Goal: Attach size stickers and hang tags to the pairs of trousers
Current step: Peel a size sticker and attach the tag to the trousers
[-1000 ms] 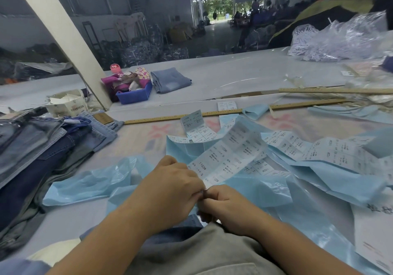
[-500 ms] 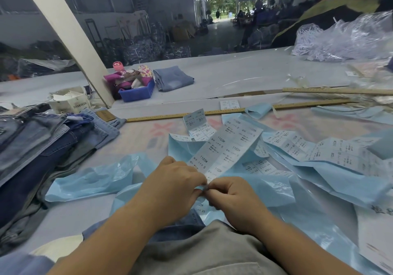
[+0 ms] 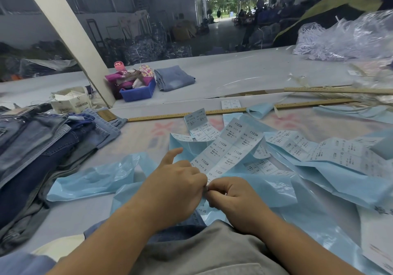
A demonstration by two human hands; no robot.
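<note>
A long strip of white size stickers (image 3: 228, 149) printed "1103#" and "S" rises from my hands toward the table's middle. My left hand (image 3: 176, 187) pinches its near end, with the index finger sticking out. My right hand (image 3: 231, 196) pinches the same end from the right, fingers curled. Grey trousers (image 3: 191, 251) lie under my forearms at the near edge, denim showing beneath them. A stack of jeans (image 3: 42, 147) lies at the left. A white box of hang tags (image 3: 71, 101) stands behind that stack.
More sticker sheets (image 3: 340, 153) and blue backing paper (image 3: 319, 179) cover the right half of the table. Wooden rulers (image 3: 212, 112) lie across the back. A blue tray (image 3: 138, 90) and folded jeans (image 3: 173, 80) sit beyond, beside a slanted white post (image 3: 70, 36).
My hands have shifted slightly forward on the strip's end. My left index finger has lifted and now sticks out. The strip has curled a little higher.
</note>
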